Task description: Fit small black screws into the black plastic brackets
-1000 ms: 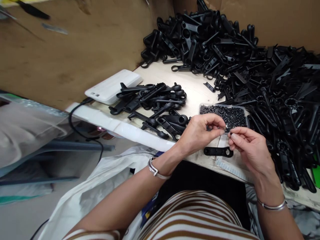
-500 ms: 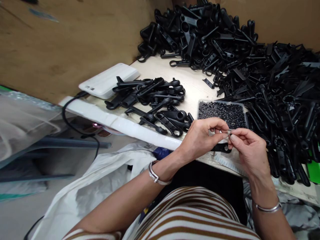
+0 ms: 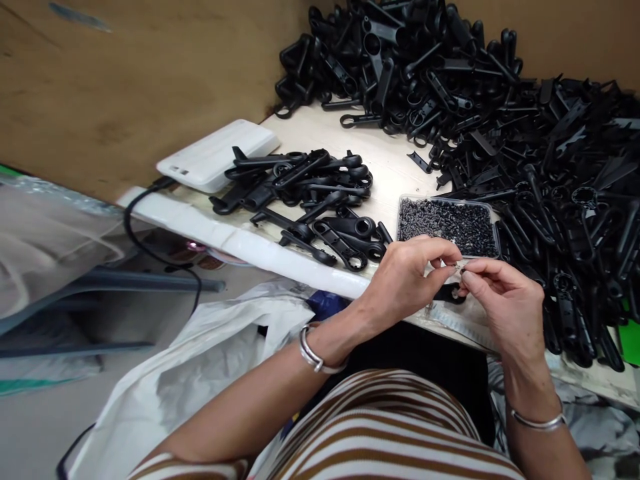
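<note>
Thumb and forefinger of my left hand (image 3: 413, 277) pinch a tiny metallic-looking piece (image 3: 458, 266), too small to name. Close against it, my right hand (image 3: 507, 300) is also pinched, with a small dark bit at its fingertips that I cannot make out. Just beyond both hands sits a clear plastic box (image 3: 399, 223) full of small black parts (image 3: 445, 220). Under the fingers, partly hidden, a black plastic arm-like part (image 3: 453, 293) lies at the table's front edge.
A large heap of black plastic parts (image 3: 425, 73) covers the back and right of the table (image 3: 385, 157). A smaller pile (image 3: 300, 187) lies left of the box. Behind it rests a white power bank (image 3: 217, 157) with a black cable (image 3: 127, 230). Cardboard walls (image 3: 150, 80) enclose the table.
Both hands remain at nearly the same spot, with fingertips slightly farther apart. The view has shifted a little.
</note>
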A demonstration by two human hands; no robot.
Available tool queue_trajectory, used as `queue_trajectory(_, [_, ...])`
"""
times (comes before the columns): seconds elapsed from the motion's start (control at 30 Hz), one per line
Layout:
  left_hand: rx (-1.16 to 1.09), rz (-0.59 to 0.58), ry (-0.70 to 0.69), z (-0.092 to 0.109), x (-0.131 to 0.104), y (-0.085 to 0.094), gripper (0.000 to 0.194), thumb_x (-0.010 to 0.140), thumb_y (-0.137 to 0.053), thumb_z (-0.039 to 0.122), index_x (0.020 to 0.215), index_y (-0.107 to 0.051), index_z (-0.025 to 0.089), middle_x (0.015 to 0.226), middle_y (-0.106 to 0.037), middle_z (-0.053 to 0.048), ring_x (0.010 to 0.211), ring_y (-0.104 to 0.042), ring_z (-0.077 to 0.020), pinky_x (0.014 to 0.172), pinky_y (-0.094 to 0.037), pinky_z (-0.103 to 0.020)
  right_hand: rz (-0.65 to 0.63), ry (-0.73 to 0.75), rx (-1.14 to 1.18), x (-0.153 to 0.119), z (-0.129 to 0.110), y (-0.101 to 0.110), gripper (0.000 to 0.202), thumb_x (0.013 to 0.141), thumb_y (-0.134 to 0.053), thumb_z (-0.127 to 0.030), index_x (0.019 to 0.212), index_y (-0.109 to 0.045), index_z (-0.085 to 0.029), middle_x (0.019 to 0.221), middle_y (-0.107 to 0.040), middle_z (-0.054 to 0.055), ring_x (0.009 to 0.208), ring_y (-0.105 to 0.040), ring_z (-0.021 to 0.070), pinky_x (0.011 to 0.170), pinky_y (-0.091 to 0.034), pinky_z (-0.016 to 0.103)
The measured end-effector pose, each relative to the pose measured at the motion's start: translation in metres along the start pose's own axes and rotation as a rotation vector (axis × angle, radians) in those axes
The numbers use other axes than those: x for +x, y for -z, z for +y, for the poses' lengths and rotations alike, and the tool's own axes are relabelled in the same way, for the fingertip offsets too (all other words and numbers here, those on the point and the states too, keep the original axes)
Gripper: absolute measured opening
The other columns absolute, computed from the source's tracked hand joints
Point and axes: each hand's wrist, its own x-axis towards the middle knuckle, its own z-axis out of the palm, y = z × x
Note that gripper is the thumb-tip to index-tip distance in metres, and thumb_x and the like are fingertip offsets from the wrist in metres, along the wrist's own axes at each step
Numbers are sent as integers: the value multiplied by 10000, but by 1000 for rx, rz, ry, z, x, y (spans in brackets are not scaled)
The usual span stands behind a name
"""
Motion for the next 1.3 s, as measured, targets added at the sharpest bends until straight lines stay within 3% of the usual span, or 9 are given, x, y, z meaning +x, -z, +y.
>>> queue_trajectory(0.2, [129, -17, -43, -1, -4, -2, 134, 805, -657, 62, 846, -682, 187, 780, -711, 20, 717, -623, -106, 679, -483, -197, 5, 36, -77, -1, -2, 0, 71, 758, -733, -234, 827, -742, -218, 802, -735, 11, 608, -655, 135, 601, -583, 269])
queue_trajectory(0.33, [94, -17, -46, -3, -5, -3, 137, 810, -653, 59, 852, -680, 187, 794, -715, 17, 723, -634, -106, 677, -491, -196, -11, 69, -129, -2, -2, -1, 59, 777, -722, -242, 830, -740, -222, 834, -738, 13, 622, -660, 135, 617, -587, 271])
queue_trajectory(0.57, [24, 34, -19, -2, -8, -7, 130, 799, -661, 49, 828, -673, 176, 810, -726, 14, 715, -648, -97, 669, -494, -180, 34, 5, -109, -5, -1, -1, 51, 769, -738, -232, 811, -744, -204, 663, -711, -12, 559, -659, 131, 564, -577, 242])
queue_trajectory(0.77, [34, 80, 1, -1, -13, -13, 99, 818, -653, 79, 820, -674, 176, 757, -714, 16, 695, -654, -103, 670, -502, -188, 24, 9, -184, -10, -2, -1, 116, 820, -696, -280, 884, -752, -200, 689, -733, -2, 587, -689, 148, 593, -599, 263])
queue_trajectory(1.03, [42, 84, -4, -4, -13, -15, 112, 808, -668, 65, 809, -687, 175, 765, -732, 25, 693, -675, -98, 686, -523, -173, 31, 220, -456, -12, 3, 0, 130, 865, -639, -274, 892, -736, -191, 737, -752, 11, 607, -707, 149, 626, -585, 257])
queue_trajectory(1.3, [-1, 102, 27, -6, -14, -15, 140, 768, -705, 36, 831, -698, 161, 779, -746, 34, 693, -689, -85, 697, -525, -143, 1, 352, -533, -7, 10, 0, 114, 861, -610, -216, 849, -720, -189, 759, -755, 11, 600, -700, 138, 640, -580, 250])
